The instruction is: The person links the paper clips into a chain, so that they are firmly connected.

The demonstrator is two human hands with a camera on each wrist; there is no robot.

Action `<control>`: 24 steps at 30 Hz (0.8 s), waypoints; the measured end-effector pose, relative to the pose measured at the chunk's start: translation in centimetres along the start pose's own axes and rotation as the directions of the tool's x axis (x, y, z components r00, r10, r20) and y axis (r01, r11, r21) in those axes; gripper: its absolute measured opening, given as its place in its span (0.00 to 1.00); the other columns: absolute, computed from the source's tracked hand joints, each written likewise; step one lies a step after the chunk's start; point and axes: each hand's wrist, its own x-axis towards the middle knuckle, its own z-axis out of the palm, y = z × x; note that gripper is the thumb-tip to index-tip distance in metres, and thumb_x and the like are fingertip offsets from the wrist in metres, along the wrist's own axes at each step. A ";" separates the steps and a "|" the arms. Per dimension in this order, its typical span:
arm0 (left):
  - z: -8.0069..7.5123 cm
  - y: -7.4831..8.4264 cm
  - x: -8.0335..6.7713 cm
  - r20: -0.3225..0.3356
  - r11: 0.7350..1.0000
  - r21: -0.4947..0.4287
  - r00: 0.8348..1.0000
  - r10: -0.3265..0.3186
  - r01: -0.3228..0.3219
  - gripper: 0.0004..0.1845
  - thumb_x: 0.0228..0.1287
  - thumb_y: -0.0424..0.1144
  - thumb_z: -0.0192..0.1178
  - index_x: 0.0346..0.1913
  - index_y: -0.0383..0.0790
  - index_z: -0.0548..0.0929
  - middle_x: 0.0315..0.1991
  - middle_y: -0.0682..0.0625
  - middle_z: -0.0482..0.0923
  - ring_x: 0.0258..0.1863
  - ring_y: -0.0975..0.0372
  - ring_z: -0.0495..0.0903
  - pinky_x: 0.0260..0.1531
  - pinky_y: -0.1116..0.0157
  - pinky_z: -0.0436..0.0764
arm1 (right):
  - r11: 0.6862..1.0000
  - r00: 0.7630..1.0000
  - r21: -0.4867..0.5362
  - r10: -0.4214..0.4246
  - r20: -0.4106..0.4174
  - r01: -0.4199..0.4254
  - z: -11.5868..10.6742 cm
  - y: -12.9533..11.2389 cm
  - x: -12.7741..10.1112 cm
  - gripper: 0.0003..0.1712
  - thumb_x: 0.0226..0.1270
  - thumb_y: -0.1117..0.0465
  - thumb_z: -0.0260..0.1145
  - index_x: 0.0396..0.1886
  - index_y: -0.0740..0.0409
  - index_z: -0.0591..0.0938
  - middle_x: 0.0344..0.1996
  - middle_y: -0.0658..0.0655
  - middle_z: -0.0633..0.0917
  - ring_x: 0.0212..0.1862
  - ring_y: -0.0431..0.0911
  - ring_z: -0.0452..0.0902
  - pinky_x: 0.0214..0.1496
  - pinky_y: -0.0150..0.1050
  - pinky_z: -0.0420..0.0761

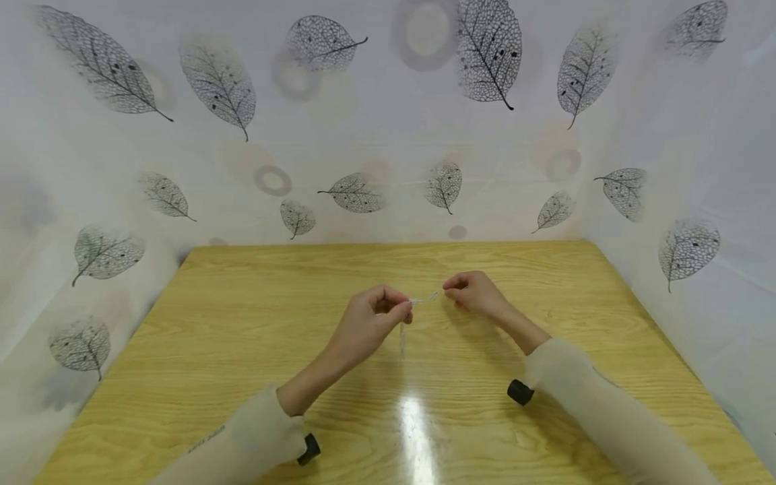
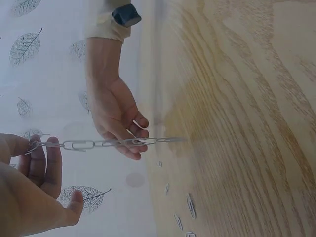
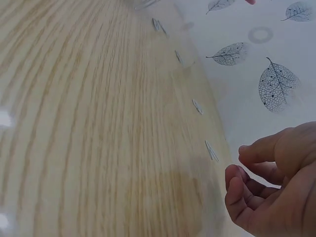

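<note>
A chain of paper clips [image 2: 103, 143] is already linked several clips long. It hangs in the air above the middle of the wooden surface [image 1: 242, 323], stretched between the two hands. The left hand [image 1: 370, 320] pinches one end between thumb and curled fingers, and in the head view a short tail of the chain dangles below that hand toward the surface. The right hand [image 1: 473, 293] has its fingers curled at the other end; the left wrist view shows the chain running across those fingers, with a further clip sticking out past them, so it appears to hold the chain there, though the exact pinch is hard to make out.

Judging by this, the linking is partly done: a handful of clips are joined. A row of loose paper clips [image 3: 197, 105] lies spaced out along the far edge of the surface, close to the leaf-patterned backdrop [image 1: 388, 101]. These remain unjoined, so as a judgement a good share of the work is left.
</note>
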 end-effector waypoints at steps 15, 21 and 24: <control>0.1 -0.5 -0.1 0.005 0.999 0.037 1.000 -0.018 0.018 0.05 0.76 0.35 0.61 0.42 0.36 0.83 0.35 0.48 0.85 0.37 0.56 0.82 0.32 0.67 0.72 | 0.972 0.997 -0.226 -0.074 -0.017 0.069 1.9 0.2 2.2 0.14 0.74 0.65 0.65 0.54 0.66 0.86 0.42 0.61 0.88 0.41 0.49 0.82 0.43 0.43 0.81; 0.2 -0.5 -0.2 0.017 1.000 0.023 1.000 -0.020 0.020 0.07 0.76 0.35 0.61 0.43 0.34 0.83 0.35 0.48 0.85 0.41 0.46 0.82 0.31 0.68 0.71 | 0.962 0.996 -0.261 -0.087 -0.008 0.082 2.0 0.2 2.3 0.12 0.73 0.66 0.68 0.52 0.65 0.88 0.46 0.61 0.88 0.47 0.52 0.82 0.50 0.49 0.81; 0.2 -0.5 -0.2 0.021 1.000 0.021 1.000 -0.021 0.021 0.06 0.76 0.35 0.61 0.43 0.34 0.83 0.35 0.48 0.85 0.41 0.48 0.83 0.32 0.68 0.71 | 0.955 0.995 -0.281 -0.101 -0.007 0.095 2.1 0.3 2.4 0.11 0.73 0.66 0.68 0.51 0.65 0.88 0.46 0.61 0.88 0.46 0.52 0.81 0.49 0.49 0.81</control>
